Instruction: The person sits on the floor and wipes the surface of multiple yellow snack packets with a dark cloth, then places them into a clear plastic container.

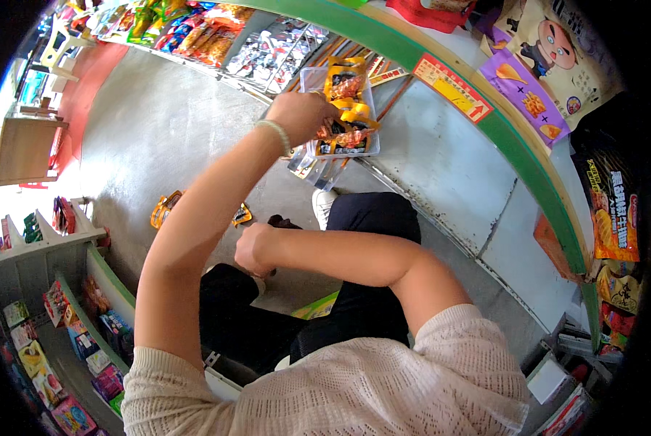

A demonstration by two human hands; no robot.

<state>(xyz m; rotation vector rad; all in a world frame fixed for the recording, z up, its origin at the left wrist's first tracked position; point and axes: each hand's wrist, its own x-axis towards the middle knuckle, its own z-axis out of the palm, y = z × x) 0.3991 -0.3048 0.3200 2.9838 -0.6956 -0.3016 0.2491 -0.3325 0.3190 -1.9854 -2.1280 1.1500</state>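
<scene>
My left hand (305,117) reaches over a clear plastic tray (376,144) and touches the orange-and-black snack packets (348,87) in it; its fingertips are partly hidden, so a grip cannot be made out. A pale band circles that wrist. My right hand (253,250) is curled low between my knees, its fingers turned away from view. Close to it lies a small dark item (283,222) that I cannot identify. On the floor, two orange packets show: one (164,208) partly behind my left forearm, another (242,215) just above my right hand.
A green-edged shelf (513,158) curves across the upper right, with large snack bags (548,71) on it. Beneath is a pale metal base shelf (439,158). More bagged snacks (211,38) line the upper left. A rack of small packets (36,365) stands lower left, a wooden stool (28,150) beyond.
</scene>
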